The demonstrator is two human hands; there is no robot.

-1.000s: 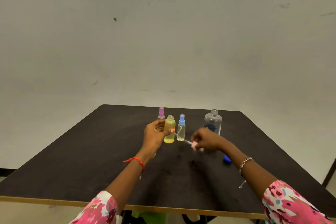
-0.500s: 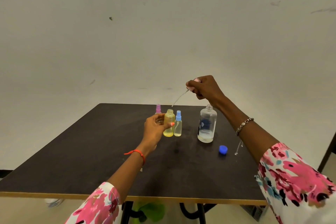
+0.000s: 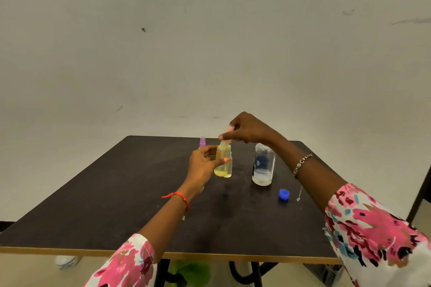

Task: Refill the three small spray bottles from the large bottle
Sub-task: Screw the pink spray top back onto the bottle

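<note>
My left hand [image 3: 202,165] grips a small yellow bottle [image 3: 222,161] that stands upright near the middle of the dark table [image 3: 116,205]. My right hand [image 3: 248,128] hovers just above its open neck, pinching a pink spray top [image 3: 229,128] whose tube reaches down into the bottle. A small bottle with a blue top [image 3: 229,166] is mostly hidden behind the yellow one. A third small bottle with a purple top [image 3: 202,142] stands behind my left hand. To the right stands the large clear bottle [image 3: 263,165], uncapped, with a little liquid at the bottom.
A blue cap [image 3: 284,194] lies on the table right of the large bottle. A thin clear tube [image 3: 299,193] lies beside the cap. The table's front edge [image 3: 210,254] is close to me, and a pale wall rises behind the table.
My right hand has come down and leftward from high above the large bottle, bringing the pink spray top to the yellow bottle's neck. My left hand stays on the yellow bottle.
</note>
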